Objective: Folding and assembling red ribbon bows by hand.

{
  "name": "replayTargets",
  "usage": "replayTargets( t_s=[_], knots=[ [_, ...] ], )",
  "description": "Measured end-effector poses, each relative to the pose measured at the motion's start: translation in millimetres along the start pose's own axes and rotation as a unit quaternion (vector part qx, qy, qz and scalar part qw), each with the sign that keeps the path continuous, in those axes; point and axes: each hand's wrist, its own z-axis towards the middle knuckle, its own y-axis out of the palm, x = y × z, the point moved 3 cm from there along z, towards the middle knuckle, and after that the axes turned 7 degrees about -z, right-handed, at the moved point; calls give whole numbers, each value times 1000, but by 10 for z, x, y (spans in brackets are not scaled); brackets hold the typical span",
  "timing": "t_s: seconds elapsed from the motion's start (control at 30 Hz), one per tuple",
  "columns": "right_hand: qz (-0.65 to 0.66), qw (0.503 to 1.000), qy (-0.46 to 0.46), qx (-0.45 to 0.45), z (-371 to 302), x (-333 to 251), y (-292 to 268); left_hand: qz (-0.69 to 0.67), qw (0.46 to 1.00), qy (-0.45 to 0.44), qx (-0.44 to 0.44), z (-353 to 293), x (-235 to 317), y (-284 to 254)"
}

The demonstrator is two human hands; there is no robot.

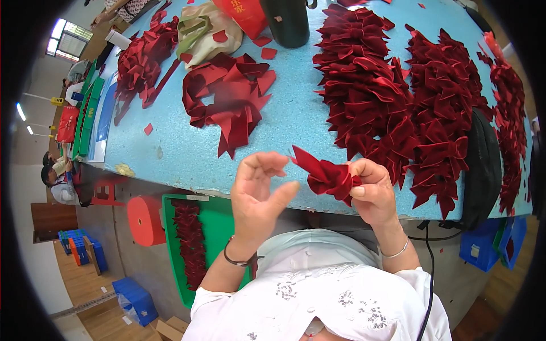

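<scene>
A dark red velvet ribbon bow is pinched between the thumb and fingers of my right hand, just above the table's near edge. One pointed ribbon end sticks out of it toward the upper left. Close to that tip is my left hand, its fingers curled and its thumb spread away from them. Between that thumb and the fingers I see no ribbon. Right behind my hands, a loose pile of red ribbon pieces lies on the blue table.
Long stacked rows of red bows fill the table's right side, with a black bag at its edge. A dark cup stands at the back. Below, a green crate holds bows beside a red roll. Other people sit far left.
</scene>
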Motion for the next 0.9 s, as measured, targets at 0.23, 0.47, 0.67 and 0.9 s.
replayTargets(
  t_s=[0.23,0.47,0.67,0.9],
  knots=[
    [-58,995,-54,-59,-46,-37,78,-65,967,-228,-88,-22,127,54],
    [-120,979,-160,-24,-43,-49,146,29,989,-74,-123,-154,88,6],
    [-164,968,-188,-24,-11,-30,188,232,956,130,-127,-185,263,53],
    [-146,962,-217,-77,26,-30,200,-41,979,-198,-17,-202,113,-21]
  ],
)
